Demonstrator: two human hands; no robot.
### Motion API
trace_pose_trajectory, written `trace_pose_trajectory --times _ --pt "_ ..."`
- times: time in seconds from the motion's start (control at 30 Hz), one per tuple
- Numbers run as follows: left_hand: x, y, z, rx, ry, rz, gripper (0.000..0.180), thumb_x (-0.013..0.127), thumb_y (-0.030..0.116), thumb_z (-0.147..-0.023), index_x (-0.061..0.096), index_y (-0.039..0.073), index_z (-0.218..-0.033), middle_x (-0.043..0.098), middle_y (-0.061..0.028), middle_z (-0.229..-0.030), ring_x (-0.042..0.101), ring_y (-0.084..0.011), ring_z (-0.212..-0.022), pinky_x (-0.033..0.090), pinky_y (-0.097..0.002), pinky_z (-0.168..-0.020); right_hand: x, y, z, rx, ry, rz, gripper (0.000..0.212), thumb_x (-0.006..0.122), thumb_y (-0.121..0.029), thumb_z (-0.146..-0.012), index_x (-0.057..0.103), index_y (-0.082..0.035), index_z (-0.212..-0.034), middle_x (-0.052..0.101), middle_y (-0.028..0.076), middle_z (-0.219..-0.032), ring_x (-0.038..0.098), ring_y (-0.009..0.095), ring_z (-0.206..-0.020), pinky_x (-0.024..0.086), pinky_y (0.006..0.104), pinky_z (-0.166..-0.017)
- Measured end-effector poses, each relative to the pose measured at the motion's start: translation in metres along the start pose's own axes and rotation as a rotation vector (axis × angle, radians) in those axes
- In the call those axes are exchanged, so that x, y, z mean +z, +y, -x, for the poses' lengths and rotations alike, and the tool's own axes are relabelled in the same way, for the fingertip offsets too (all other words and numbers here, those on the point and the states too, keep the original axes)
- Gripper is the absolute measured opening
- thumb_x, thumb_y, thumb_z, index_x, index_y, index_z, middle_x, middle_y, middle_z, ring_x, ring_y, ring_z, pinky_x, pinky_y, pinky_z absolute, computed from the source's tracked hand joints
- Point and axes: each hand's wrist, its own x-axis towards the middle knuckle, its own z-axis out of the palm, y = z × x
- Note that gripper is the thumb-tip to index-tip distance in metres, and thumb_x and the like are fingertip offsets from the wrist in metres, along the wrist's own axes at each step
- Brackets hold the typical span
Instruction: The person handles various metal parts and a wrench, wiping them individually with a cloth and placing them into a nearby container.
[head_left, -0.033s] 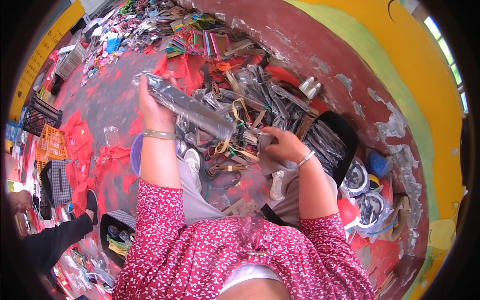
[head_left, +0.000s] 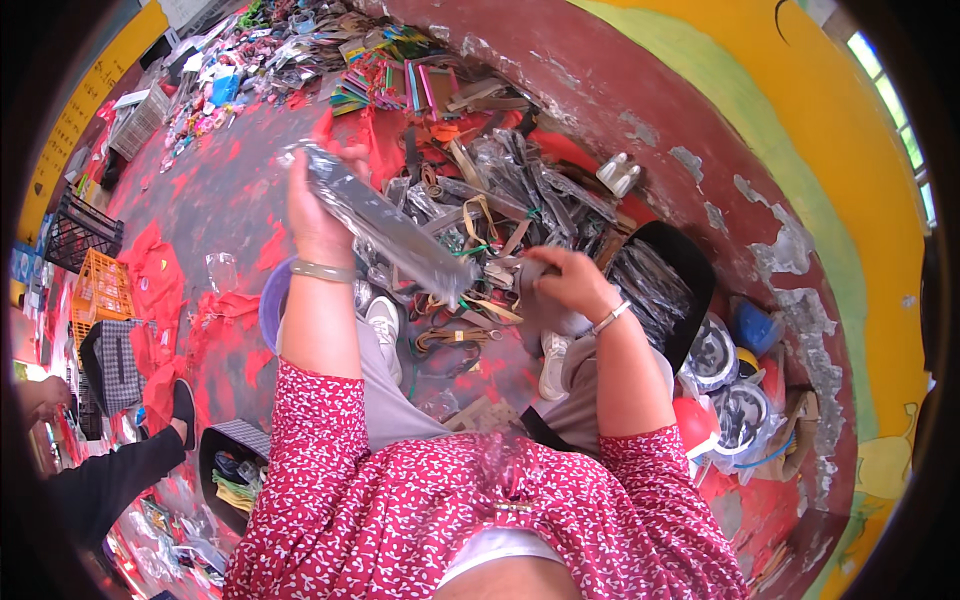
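Observation:
My left hand [head_left: 318,215] is wrapped round the upper end of a long, flat dark package in clear plastic [head_left: 385,218]. The package slants down to the right, its lower end blurred by motion. To the right, my right hand [head_left: 578,288] pinches a grey-brown cloth [head_left: 540,318] that hangs over my knee, also smeared. Cloth and package end are close together; I cannot tell if they touch. Beyond both hands lies a heap of straps and plastic-wrapped dark strips [head_left: 530,195]. Tan straps with a buckle [head_left: 455,338] lie between my shoes.
A black bin [head_left: 703,262] with plastic-wrapped pieces stands by my right knee, near the peeling wall [head_left: 660,130]. A purple container [head_left: 272,305] is beside my left arm. Farther left are an orange crate [head_left: 100,285], a black crate [head_left: 85,232] and another person's leg [head_left: 130,478].
My left hand and the wrapped package have shifted slightly to the right. The cloth in my right hand has swung a little; the rest looks the same.

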Motion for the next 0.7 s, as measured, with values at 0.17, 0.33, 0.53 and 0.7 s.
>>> trace_pose_trajectory --times 0.17,0.33,0.53,0.7 --pt "0.034 -0.053 0.057 -0.332 -0.165 -0.198 0.034 0.046 0.041 -0.09 0.05 0.01 -0.104 0.062 -0.0154 -0.096 0.059 -0.0205 -0.074 0.051 -0.0338 -0.066 0.013 -0.005 -0.012 -0.068 0.086 -0.937 0.048 0.058 -0.028 -0.085 0.047 -0.002 -0.124 0.058 0.006 -0.106 0.055 0.014 -0.095 0.043 0.0273 -0.084" --pt "-0.004 -0.117 0.042 -0.299 -0.309 -0.527 0.04 0.04 0.045 -0.092 0.051 0.009 -0.106 0.061 -0.0154 -0.104 0.058 -0.0145 -0.072 0.049 -0.0276 -0.061 0.017 -0.063 -0.005 0.024 -0.098 -0.727 0.045 0.064 -0.02 -0.077 0.051 0.0 -0.115 0.059 0.005 -0.098 0.054 0.012 -0.085 0.044 0.0254 -0.078" --pt "-0.002 -0.121 0.049 -0.671 -0.841 -0.526 0.078 0.061 0.056 -0.076 0.04 0.003 -0.129 0.052 -0.0085 -0.119 0.051 -0.0189 -0.109 0.039 -0.0325 -0.095 -0.002 -0.045 -0.006 -0.106 0.167 -1.499 0.03 0.059 -0.011 -0.079 0.052 -0.004 -0.107 0.058 0.003 -0.087 0.056 0.012 -0.077 0.046 0.0263 -0.07" --pt "0.006 -0.126 0.054 -0.966 -0.887 -0.62 0.054 0.066 0.028 -0.081 0.047 -0.002 -0.122 0.056 -0.0065 -0.112 0.055 -0.0152 -0.099 0.043 -0.0268 -0.086 -0.035 -0.026 0.024 0.08 0.17 -1.363 0.029 0.061 -0.016 -0.082 0.05 -0.005 -0.107 0.057 0.003 -0.087 0.055 0.013 -0.074 0.046 0.0261 -0.068"
